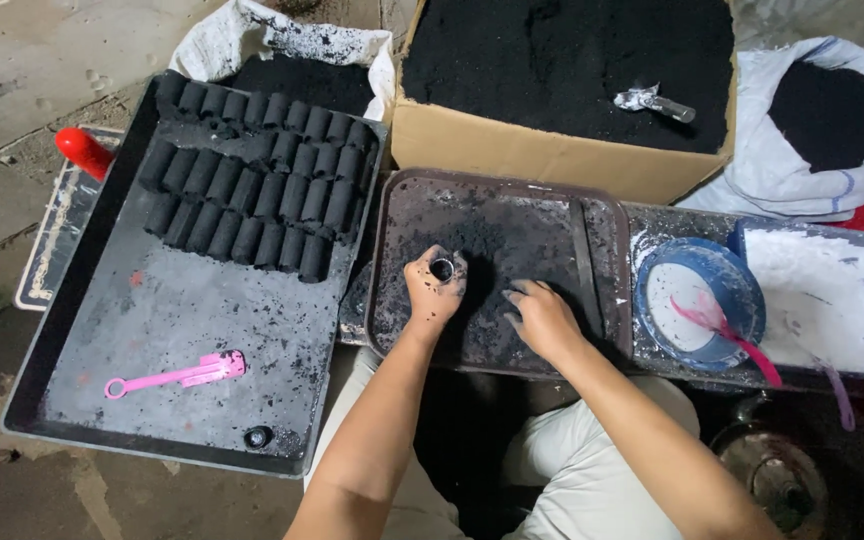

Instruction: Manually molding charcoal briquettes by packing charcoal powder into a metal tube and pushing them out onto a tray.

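So far, starting at the left, we have a red rounded plastic handle (83,151) poking out beside our large black rectangular tray (82,330), and across the far end of that tray lie about three rows of short black cylindrical pressed briquettes (252,190), packed side by side and touching. We judge these to be the finished pieces; the near two thirds of the tray is still bare of them, holding only a pink plastic scoop-like tool (180,375) and one small black ring-shaped piece (258,436) near the front rim, so there is room for many more. Moving to the middle, our left hand (434,290) is curled shut around a small dark metal tube mould (442,268), held upright with its open mouth facing up, over the powder on the smaller dark rounded-corner metal tray (592,230). Just beside it, our right hand (544,318) lies palm down with fingers loosely spread, pressing into the black powder and gripping nothing. We read this as filling the mould for one more piece. Behind, the brown cardboard box of black powder (512,150) is nearly full, so plenty of material remains. Further right stand a blue round plastic bowl of white paste (742,280) and an open white woven sack (782,170) holding more black powder.
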